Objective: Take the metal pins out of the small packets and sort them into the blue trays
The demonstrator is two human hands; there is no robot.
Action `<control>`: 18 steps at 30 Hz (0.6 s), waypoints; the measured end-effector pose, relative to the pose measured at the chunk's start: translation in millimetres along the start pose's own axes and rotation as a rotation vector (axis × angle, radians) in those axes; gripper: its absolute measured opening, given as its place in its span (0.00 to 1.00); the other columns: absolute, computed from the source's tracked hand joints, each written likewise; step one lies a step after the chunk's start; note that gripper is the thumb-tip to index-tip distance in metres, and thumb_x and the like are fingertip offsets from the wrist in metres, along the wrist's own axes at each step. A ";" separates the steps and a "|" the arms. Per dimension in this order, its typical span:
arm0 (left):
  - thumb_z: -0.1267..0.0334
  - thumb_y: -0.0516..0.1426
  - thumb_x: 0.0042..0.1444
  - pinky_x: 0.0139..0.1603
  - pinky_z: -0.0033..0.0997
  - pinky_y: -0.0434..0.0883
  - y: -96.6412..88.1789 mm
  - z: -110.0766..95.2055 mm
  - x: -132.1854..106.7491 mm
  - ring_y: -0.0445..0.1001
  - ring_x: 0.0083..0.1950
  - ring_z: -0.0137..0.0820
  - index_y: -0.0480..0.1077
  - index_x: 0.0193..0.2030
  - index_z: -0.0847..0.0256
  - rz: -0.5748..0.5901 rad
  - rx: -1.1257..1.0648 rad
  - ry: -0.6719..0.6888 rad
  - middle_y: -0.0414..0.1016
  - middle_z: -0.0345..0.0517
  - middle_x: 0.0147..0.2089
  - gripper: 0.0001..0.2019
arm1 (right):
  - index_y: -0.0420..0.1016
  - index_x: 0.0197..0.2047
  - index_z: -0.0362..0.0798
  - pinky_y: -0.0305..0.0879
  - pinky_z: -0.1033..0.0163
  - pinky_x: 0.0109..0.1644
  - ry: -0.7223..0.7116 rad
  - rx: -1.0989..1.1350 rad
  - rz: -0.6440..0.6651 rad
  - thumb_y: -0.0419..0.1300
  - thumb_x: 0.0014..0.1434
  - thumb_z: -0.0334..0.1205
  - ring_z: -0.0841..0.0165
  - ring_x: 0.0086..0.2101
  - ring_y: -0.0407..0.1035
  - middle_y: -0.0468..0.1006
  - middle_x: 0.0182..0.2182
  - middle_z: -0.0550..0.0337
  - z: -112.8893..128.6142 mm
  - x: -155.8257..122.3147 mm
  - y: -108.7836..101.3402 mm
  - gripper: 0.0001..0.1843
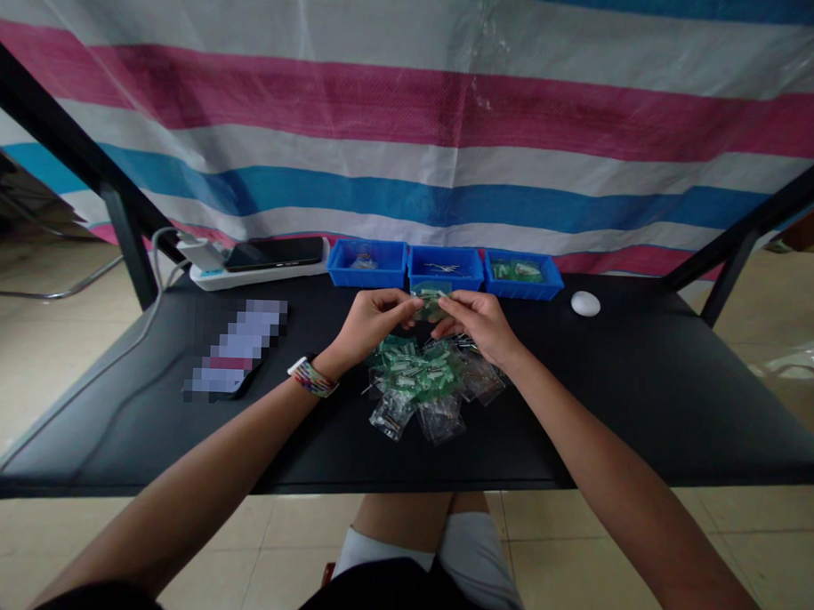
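Both of my hands meet above the middle of the black table (644, 393). My left hand (370, 326) and my right hand (479, 324) pinch the two sides of one small clear bag with green parts (432, 304), held just in front of the blue trays. Below the hands lies a pile of several similar small bags (427, 381), some with green parts, some clear. A beaded band sits on my left wrist (312, 377).
Three blue trays (445, 269) line the table's back edge. A white power strip with a dark phone on it (262, 260) lies at the back left, its cable trailing off the table. A blurred flat object (235, 348) lies left, a white oval object (585, 303) right. Striped tarp behind.
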State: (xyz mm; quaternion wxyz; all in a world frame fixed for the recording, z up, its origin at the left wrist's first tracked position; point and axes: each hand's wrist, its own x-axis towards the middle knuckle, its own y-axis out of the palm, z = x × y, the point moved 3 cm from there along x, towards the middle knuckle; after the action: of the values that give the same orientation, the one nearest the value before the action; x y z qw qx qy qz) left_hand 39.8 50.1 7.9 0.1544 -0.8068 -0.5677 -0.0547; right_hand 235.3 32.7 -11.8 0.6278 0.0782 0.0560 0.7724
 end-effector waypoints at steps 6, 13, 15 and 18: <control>0.31 0.55 0.66 0.30 0.28 0.71 -1.7 9.5 1.2 0.74 0.26 0.30 0.79 0.27 0.63 0.034 -0.094 -0.104 0.78 0.49 0.24 0.35 | 0.84 0.39 0.47 0.81 0.59 0.33 -0.072 -0.016 -0.033 0.74 0.57 0.58 0.65 0.25 0.81 0.87 0.35 0.54 5.3 -2.2 -0.1 0.21; 0.32 0.53 0.66 0.30 0.31 0.73 2.1 17.4 0.4 0.77 0.27 0.33 0.82 0.31 0.65 0.173 -0.185 -0.235 0.82 0.55 0.29 0.35 | 0.87 0.54 0.55 0.83 0.55 0.37 -0.176 -0.179 -0.025 0.71 0.61 0.54 0.66 0.29 0.80 0.87 0.46 0.55 5.6 -5.3 1.7 0.22; 0.36 0.59 0.64 0.30 0.30 0.73 3.1 16.8 0.4 0.78 0.29 0.33 0.82 0.33 0.66 0.164 -0.227 -0.247 0.84 0.56 0.33 0.30 | 0.88 0.54 0.57 0.83 0.56 0.37 -0.195 -0.207 -0.013 0.70 0.61 0.52 0.67 0.31 0.80 0.85 0.50 0.56 4.3 -5.3 2.0 0.20; 0.44 0.67 0.58 0.30 0.29 0.73 3.3 15.2 0.6 0.79 0.30 0.32 0.82 0.37 0.65 0.136 -0.253 -0.244 0.85 0.53 0.36 0.21 | 0.84 0.60 0.58 0.84 0.55 0.39 -0.163 -0.183 -0.012 0.69 0.60 0.46 0.66 0.33 0.82 0.84 0.55 0.56 2.8 -5.0 1.7 0.24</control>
State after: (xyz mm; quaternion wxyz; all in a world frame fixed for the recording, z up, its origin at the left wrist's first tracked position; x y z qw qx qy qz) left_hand 41.7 54.2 -6.9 -0.0150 -0.8568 -0.5151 -0.0168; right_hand 235.3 27.5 -9.0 0.6394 0.0826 -0.0655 0.7616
